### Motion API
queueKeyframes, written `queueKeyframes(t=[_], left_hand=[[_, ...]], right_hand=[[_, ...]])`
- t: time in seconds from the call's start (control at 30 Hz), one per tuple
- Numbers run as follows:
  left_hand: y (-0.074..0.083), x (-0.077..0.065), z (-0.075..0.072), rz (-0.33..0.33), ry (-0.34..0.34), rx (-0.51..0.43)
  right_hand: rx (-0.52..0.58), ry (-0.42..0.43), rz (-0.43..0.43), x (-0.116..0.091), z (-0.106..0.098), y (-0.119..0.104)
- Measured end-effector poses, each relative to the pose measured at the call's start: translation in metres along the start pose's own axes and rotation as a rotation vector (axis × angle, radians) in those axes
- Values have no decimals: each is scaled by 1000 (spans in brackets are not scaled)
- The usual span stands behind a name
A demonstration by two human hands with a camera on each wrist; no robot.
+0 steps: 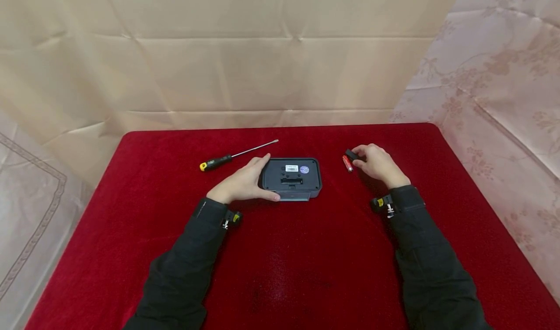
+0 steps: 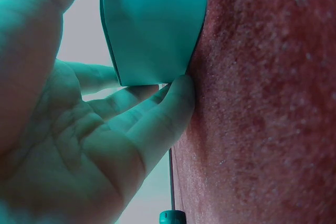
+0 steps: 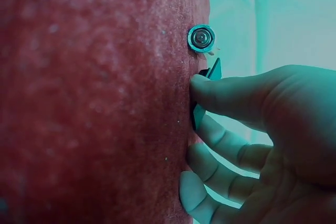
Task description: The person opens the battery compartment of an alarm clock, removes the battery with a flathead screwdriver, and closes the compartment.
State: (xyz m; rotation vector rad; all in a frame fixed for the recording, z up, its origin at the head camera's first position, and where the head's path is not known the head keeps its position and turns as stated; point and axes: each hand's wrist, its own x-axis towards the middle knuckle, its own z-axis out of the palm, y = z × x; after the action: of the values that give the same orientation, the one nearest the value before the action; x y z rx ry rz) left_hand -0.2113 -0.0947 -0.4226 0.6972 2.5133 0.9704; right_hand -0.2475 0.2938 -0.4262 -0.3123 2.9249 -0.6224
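A dark grey boxy device (image 1: 292, 189) lies on the red cloth, its back panel with a white label and a slot-like recess turned up. My left hand (image 1: 245, 182) holds its left end, thumb at the near edge and fingers at the far side; the left wrist view shows the device's end (image 2: 155, 30) between them. At the right, my right hand (image 1: 377, 164) pinches a small flat black cover (image 1: 351, 154) between thumb and fingers, low at the cloth. Beside the cover lies a red battery (image 1: 347, 164), seen end-on as a battery (image 3: 201, 38) in the right wrist view.
A screwdriver (image 1: 216, 163) with a black and yellow handle lies behind my left hand, its shaft pointing to the back right. Red cloth (image 1: 280, 252) covers the table. Beige hanging fabric (image 1: 262, 77) stands behind the far edge, with patterned fabric (image 1: 503, 101) at the right.
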Motion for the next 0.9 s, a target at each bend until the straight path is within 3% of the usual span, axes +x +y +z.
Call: queueKeyframes(t=[0.47,0.9], left_hand=[[1,0,0,1,2,-4],[0,1,-1,2,3,1]], right_hand=[[32,47,-2,1,-1,1],[66,122,-94,-2,-5,-12]])
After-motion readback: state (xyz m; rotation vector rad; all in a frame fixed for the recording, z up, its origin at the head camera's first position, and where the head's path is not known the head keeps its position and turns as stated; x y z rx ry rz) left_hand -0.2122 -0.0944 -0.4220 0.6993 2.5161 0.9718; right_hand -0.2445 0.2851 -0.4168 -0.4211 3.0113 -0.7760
